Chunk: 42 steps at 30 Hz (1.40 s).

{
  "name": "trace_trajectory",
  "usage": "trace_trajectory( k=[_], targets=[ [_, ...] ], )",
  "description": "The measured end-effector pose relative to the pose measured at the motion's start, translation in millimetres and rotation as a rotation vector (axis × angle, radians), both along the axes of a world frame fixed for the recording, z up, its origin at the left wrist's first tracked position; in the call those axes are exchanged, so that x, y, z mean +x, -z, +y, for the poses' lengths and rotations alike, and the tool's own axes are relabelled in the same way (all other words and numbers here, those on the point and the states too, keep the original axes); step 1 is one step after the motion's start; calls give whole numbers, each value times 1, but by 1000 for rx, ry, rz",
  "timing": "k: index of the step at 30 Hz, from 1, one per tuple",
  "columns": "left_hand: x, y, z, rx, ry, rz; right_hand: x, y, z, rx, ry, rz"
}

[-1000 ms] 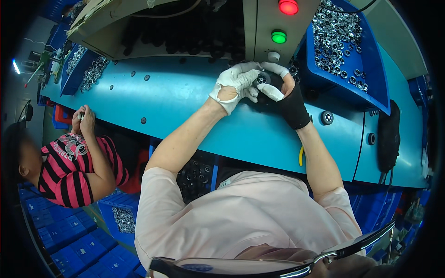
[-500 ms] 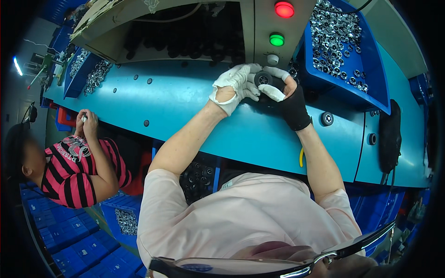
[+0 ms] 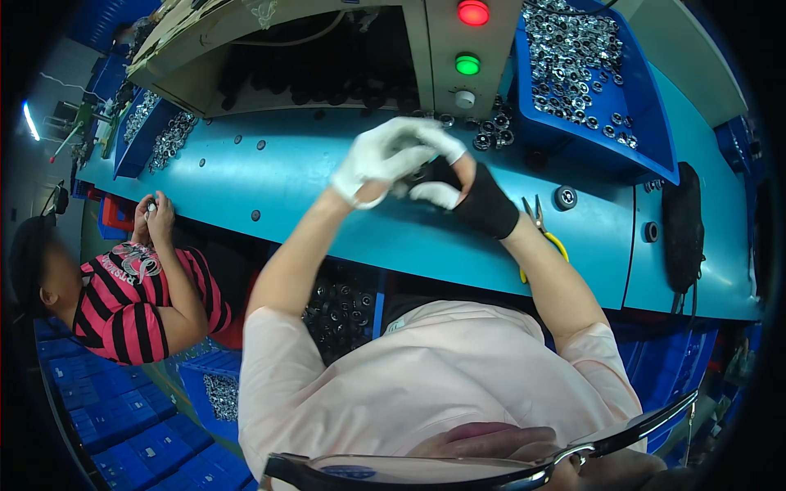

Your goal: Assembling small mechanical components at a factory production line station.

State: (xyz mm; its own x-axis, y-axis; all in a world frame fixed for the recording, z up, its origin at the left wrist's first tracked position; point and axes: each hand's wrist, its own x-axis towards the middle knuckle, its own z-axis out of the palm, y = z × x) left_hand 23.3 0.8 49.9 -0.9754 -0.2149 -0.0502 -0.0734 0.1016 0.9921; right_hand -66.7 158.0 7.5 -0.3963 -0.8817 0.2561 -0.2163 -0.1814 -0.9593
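Observation:
My left hand (image 3: 385,155), in a white glove, and my right hand (image 3: 467,192), in a black glove with white fingertips, meet above the turquoise workbench (image 3: 311,176). Between the fingers of both sits a small dark round part (image 3: 419,173), mostly hidden by the gloves. Several loose metal rings (image 3: 490,131) lie on the bench just beyond my hands.
A blue bin (image 3: 589,74) full of metal rings stands at the back right. Red (image 3: 473,12) and green (image 3: 467,64) lamps sit on a grey panel. Yellow-handled pliers (image 3: 540,229) lie by my right wrist. A co-worker in a striped shirt (image 3: 131,303) sits at left.
Both hands have drawn back from the panel toward me, still joined on the small part. The co-worker's hands have lowered slightly.

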Motion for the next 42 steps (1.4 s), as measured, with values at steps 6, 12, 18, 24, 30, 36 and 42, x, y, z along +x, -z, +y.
trace_trajectory(
  k=[6, 12, 18, 24, 30, 36, 42],
  targets=[
    [141, -5, -38, -230, 416, -752, -10, 10, 4, 38, 303, 387],
    [300, 136, -57, -820, 323, -831, -34, 9, -11, -27, 537, 675],
    [204, 13, -63, -154, 295, -1000, -47, 21, -13, 431, 266, 977],
    [51, 16, -100, -638, -97, 106, -41, 31, -10, 360, 374, 968],
    [-135, 52, -144, -1002, -236, 173, -27, 23, -7, 332, 379, 902],
    [-231, 65, -152, 387, 935, 606, -31, 43, -3, 54, 414, 601],
    [-231, 68, -186, -979, 14, 184, -46, 27, -10, -200, 325, 487]
  ],
)
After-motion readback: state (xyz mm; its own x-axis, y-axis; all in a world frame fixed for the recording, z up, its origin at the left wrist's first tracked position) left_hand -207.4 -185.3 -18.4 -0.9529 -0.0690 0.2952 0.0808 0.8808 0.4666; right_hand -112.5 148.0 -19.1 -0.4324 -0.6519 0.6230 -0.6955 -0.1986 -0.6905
